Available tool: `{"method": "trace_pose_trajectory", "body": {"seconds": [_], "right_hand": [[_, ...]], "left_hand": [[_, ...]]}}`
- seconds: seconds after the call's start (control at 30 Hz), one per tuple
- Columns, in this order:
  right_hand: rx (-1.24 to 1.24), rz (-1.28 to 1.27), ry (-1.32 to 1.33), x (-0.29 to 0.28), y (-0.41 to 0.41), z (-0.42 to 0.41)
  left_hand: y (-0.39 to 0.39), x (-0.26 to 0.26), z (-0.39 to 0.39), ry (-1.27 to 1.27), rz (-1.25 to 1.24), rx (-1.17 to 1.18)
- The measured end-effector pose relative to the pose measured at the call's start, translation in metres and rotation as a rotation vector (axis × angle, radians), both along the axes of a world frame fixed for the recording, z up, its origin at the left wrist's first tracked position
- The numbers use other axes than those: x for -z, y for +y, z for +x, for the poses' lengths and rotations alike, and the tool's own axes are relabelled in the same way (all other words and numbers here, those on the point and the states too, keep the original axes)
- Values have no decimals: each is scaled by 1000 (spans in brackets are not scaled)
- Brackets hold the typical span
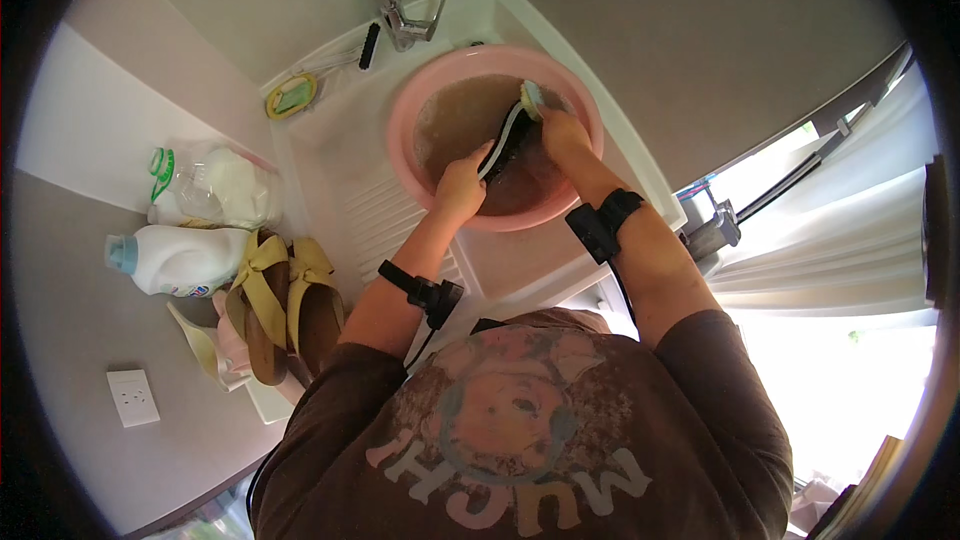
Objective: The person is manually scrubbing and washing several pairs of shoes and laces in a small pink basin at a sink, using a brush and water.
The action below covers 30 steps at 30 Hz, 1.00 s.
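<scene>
A pink plastic basin (402,131) of cloudy brown water (461,116) stands in the white sink before me. Over the water, my left hand (461,186) grips the near end of a black shoe (513,141) with a white line along its edge. My right hand (564,136) holds a scrub brush (532,98) with pale bristles and a light back. The bristles touch or nearly touch the shoe's far end. Part of the brush is hidden by my right fingers, and the shoe's lower side is hard to make out.
Behind the basin rises a chrome faucet (405,24). A black-bristled brush (369,46) and a yellow soap dish (291,96) lie along the sink's back ledge. At left are a clear plastic jug (225,184), a white detergent bottle (187,259) and yellow bow-topped shoes (262,300). A ribbed washboard slope (386,229) borders the basin.
</scene>
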State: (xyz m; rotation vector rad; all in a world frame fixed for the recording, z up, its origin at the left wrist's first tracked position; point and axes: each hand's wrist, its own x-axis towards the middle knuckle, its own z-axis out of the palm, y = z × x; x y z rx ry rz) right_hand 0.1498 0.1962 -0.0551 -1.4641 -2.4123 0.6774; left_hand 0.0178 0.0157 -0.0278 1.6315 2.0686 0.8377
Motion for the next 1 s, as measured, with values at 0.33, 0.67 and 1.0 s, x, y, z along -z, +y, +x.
{"method": "trace_pose_trajectory", "body": {"seconds": [0.33,0.67,1.0], "right_hand": [[-256,-43,-208,-11,-43,-24],[-401,-20,-156,-50,-82,4],[-117,-50,-309,-14,-30,-20]], "left_hand": [[5,-10,-16,-1164,-185,-237],[12,4,-19,-1279,-164,-284],[5,-10,-15,-1250,-150,-210]]}}
